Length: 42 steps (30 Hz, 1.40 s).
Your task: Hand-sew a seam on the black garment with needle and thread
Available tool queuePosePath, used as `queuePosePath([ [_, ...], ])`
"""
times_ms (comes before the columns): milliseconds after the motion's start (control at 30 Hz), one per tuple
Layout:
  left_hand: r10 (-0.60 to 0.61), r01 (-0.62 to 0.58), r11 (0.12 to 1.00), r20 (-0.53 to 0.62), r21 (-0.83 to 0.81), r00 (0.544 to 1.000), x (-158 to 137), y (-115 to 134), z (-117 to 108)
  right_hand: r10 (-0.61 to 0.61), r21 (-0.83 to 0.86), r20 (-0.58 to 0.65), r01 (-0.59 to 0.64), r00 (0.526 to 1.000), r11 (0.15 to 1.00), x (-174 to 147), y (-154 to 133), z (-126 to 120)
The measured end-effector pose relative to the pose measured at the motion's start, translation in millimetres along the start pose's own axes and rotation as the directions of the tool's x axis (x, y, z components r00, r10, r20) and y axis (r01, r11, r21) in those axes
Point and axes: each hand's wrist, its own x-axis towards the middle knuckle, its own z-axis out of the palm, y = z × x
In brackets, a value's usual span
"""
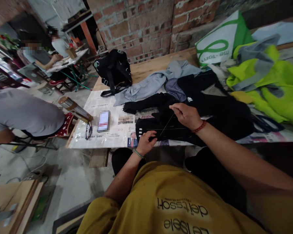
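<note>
A black garment with small white marks lies spread along the table's near edge. My left hand, wearing a green bead bracelet, pinches the near-left edge of the black cloth between thumb and fingers. Raised over the garment, my right hand has its fingertips pressed together and wears a red bracelet. A thin light thread runs taut and slanting from those fingertips down to the cloth beside my left hand. Whether a needle is at the fingertips is too small to make out.
On the newspaper-covered table lie a phone, glasses, a metal flask, a black bag, grey cloth, scissors and a yellow-green vest. A person sits at left.
</note>
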Motion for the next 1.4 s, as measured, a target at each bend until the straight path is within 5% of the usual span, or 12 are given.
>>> queuePosePath([
  [133, -0.004, 0.004, 0.999, 0.006, 0.033, 1.000, -1, 0, -1, 0.040, 0.047, -0.022, -0.039, 0.999, 0.998, -14, -12, 8],
  [300, 0.021, -0.022, 0.997, 0.020, 0.075, 1.000, -1, 4, -4, 0.238, 0.234, 0.087, -0.252, 0.967, 0.939, -46, -24, 20],
  [433, 0.079, -0.111, 0.971, 0.154, 0.210, 0.985, 2, 11, -12, 0.406, 0.218, 0.091, -0.416, 0.909, 0.883, -59, 9, 23],
  [567, 0.013, -0.131, 0.884, 0.256, 0.449, 0.967, 8, 11, -32, 0.583, 0.240, 0.021, -0.570, 0.812, 0.786, -57, 51, 16],
  [733, -0.077, -0.044, 0.948, 0.360, 0.316, 0.930, 10, -2, -60, 0.635, 0.264, 0.117, -0.640, 0.764, 0.721, -47, 68, 10],
  [933, -0.193, 0.163, 0.980, 0.323, 0.117, 0.927, 7, -11, -70, 0.697, 0.342, 0.203, -0.717, 0.688, 0.608, -39, 65, 6],
  [1067, -0.150, 0.089, 0.960, 0.220, 0.266, 0.964, 8, -7, -65, 0.706, 0.372, 0.202, -0.720, 0.679, 0.586, -39, 63, 4],
  [1167, 0.006, -0.052, 0.935, 0.130, 0.352, 0.992, 5, -3, -60, 0.705, 0.385, 0.201, -0.717, 0.680, 0.581, -40, 64, 4],
  [1267, 0.159, -0.161, 0.874, 0.043, 0.459, 0.986, -2, -3, -55, 0.704, 0.398, 0.199, -0.713, 0.682, 0.578, -42, 66, 5],
  [1400, 0.232, -0.164, 0.848, -0.076, 0.505, 0.970, -15, -6, -49, 0.705, 0.395, 0.206, -0.716, 0.679, 0.575, -41, 65, 4],
])
